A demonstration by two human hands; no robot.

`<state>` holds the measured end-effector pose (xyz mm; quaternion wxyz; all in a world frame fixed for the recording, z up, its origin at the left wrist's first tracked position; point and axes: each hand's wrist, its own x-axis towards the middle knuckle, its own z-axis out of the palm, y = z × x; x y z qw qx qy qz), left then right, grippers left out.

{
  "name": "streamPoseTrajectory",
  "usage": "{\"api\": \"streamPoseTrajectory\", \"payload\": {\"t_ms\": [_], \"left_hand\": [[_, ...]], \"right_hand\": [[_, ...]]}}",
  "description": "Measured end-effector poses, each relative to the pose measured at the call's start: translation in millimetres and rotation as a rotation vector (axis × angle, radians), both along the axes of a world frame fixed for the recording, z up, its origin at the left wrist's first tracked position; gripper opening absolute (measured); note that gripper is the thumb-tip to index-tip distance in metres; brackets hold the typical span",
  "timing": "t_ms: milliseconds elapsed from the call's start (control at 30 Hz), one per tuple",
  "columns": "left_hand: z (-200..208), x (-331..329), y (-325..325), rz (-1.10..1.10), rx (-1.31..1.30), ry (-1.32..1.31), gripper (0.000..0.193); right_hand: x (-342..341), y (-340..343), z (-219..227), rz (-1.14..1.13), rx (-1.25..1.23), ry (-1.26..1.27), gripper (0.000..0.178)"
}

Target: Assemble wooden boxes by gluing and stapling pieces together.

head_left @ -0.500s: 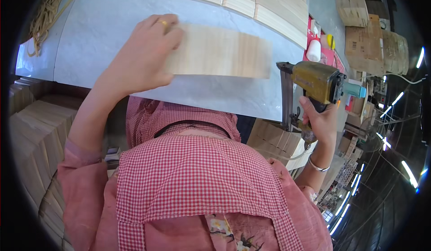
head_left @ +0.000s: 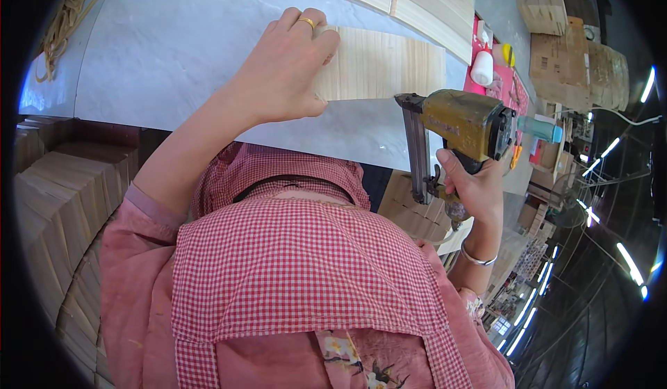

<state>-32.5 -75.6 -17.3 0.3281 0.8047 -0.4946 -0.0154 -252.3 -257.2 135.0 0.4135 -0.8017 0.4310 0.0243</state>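
A pale wooden board (head_left: 389,63) lies over the white marbled tabletop (head_left: 180,48). My left hand (head_left: 288,66) grips the board's left end, thumb at the near edge and fingers over the far side. In my right hand (head_left: 474,184) is a yellow-brown pneumatic nail gun (head_left: 458,121), its fingers wrapped round the handle. The gun's nose is at the board's near edge, towards its right end; whether it touches the wood I cannot tell. A light blue piece sticks out from the gun's right side.
Rows of pale boards (head_left: 431,13) lie along the table's far side. A white glue bottle (head_left: 482,68) and a yellow roll (head_left: 508,55) rest on a red surface at right. Stacked wood (head_left: 52,187) stands lower left; coiled rope (head_left: 66,24) lies upper left. Cardboard boxes (head_left: 563,59) stand far right.
My left hand has moved right and away from me with the board. The nail gun in my right hand has shifted left, so its nose now meets the board's near edge in view.
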Motion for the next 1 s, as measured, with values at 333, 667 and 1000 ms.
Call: {"api": "streamPoseTrajectory", "payload": {"t_ms": [333,667,1000], "left_hand": [[-5,-1,3,0.022,-0.062,0.006,0.058],[-19,14,54,-0.077,-0.227,0.404,0.056],[-30,9,51,-0.107,-0.337,0.471,0.059]], "right_hand": [[7,9,4,0.017,-0.124,0.101,0.021],[17,47,-2,0.088,-0.109,-0.117,0.024],[34,90,-5,0.126,-0.015,0.046,0.043]]}}
